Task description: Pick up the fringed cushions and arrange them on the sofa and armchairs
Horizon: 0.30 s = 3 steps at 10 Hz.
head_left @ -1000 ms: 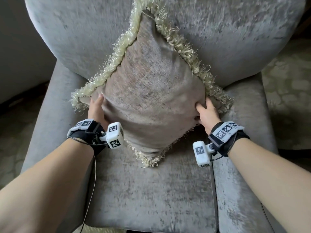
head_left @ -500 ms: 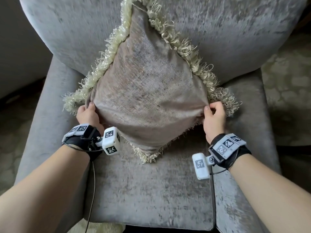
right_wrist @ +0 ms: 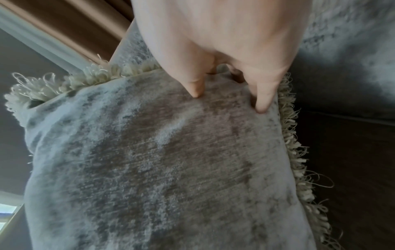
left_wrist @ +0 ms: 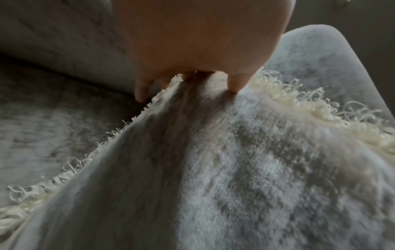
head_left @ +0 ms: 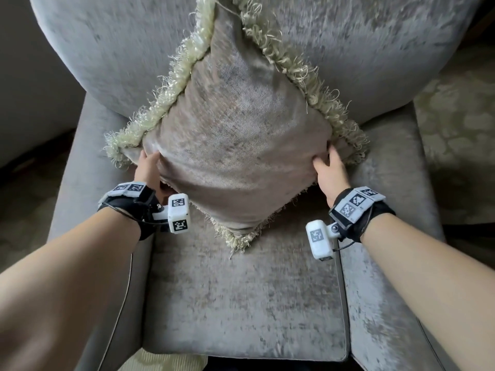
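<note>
We have one fringed cushion (head_left: 241,145) standing on its corner on the armchair (head_left: 241,303) seat, leaning on the backrest. Our left hand (head_left: 148,170) and right hand (head_left: 330,172) pinch its side corners, fingers curled into the fabric. Other cushions remain unseen.

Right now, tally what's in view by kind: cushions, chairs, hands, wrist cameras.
Fringed cushion: 1
Armchair: 1
Hands: 2, left hand and right hand, both holding the cushion's side corners
Wrist cameras: 2, and
Total: 6
</note>
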{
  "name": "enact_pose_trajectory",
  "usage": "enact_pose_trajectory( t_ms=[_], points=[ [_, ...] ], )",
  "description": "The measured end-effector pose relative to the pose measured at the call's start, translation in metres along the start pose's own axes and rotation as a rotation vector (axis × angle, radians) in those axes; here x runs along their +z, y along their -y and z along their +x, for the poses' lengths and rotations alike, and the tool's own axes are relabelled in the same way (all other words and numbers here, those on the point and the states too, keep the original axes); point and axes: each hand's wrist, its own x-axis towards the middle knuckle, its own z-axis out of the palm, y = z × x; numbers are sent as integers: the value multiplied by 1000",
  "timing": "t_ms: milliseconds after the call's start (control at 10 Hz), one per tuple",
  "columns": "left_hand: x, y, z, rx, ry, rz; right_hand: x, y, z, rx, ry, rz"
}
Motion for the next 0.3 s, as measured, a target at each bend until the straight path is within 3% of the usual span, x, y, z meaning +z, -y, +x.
enact_pose_trajectory(
  t_ms=[300],
  points=[
    [13, -9, -31, 158, -170, 426, -8, 9, -14, 89, 38, 71]
  ],
)
